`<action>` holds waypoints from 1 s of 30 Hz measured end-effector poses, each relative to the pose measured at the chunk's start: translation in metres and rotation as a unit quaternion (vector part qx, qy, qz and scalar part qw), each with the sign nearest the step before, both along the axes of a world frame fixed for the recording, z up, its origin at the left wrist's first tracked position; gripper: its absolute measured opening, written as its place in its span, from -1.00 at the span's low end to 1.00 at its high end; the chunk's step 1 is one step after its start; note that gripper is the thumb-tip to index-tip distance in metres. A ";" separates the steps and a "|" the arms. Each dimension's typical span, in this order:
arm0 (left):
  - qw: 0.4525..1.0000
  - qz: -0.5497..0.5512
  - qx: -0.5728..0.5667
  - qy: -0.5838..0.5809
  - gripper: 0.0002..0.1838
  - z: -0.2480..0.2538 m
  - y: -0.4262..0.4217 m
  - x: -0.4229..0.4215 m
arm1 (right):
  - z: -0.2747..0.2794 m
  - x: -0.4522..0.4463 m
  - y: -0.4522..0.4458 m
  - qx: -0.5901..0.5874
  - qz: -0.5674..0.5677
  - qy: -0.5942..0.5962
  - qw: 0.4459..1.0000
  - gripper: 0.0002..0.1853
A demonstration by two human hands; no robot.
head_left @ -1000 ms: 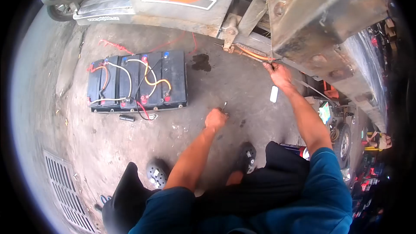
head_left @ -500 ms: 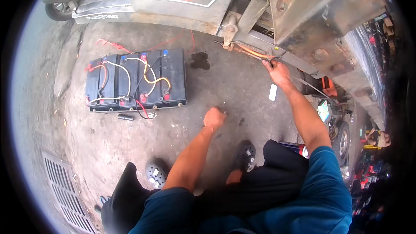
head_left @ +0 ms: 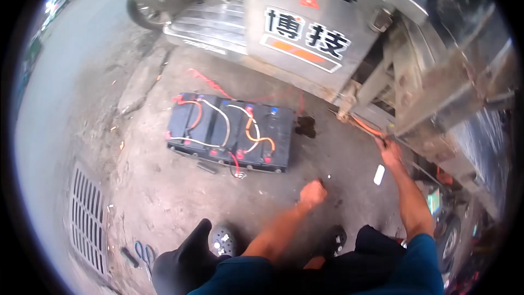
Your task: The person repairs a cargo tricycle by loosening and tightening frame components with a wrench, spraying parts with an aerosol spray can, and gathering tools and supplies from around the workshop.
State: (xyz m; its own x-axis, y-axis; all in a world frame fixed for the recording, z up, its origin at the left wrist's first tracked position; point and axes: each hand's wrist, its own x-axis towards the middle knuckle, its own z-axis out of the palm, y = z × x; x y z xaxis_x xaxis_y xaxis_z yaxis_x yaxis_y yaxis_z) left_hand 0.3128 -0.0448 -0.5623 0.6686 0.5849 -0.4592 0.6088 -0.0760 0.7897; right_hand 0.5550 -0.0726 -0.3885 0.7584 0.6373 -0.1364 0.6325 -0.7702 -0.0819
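Observation:
My right hand [head_left: 388,152] is closed, fingers pinched on the end of an orange cable [head_left: 367,126] along the lower edge of the metal vehicle [head_left: 256,57]. My left hand [head_left: 313,193] is a closed fist low over the concrete floor; whatever it may hold is hidden. Left of my hands sits a block of black batteries [head_left: 210,123], linked by white and orange leads, with red and blue terminals. A red and black lead [head_left: 236,164] hangs off its near side. On the floor below my right hand lies a white oblong thing [head_left: 379,175].
A dark stain [head_left: 305,127] marks the floor beside the batteries. A short black cylinder [head_left: 207,169] lies in front of them. Blue-handled scissors [head_left: 144,254] and a black tool [head_left: 129,257] lie near a drain grate [head_left: 88,213]. Rusty metal framework [head_left: 431,95] overhangs on the right.
My view has swung left, so the batteries, vehicle and hands appear further right and lower. Both hands stay closed, the right still at the orange cable.

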 end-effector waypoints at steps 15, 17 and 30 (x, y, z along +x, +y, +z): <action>0.934 0.320 -0.160 0.006 -0.73 0.183 0.025 -0.152 | -0.002 -0.018 -0.122 -0.011 0.072 0.179 0.981 -0.50; 0.921 0.354 -0.139 0.087 -0.69 0.235 0.044 -0.197 | 0.092 -0.077 -0.106 0.034 -0.026 0.307 0.951 -0.61; 0.767 0.631 -0.090 0.072 -0.64 0.471 0.047 -0.506 | 0.504 -0.265 -0.022 0.357 -0.059 -0.010 0.932 -0.30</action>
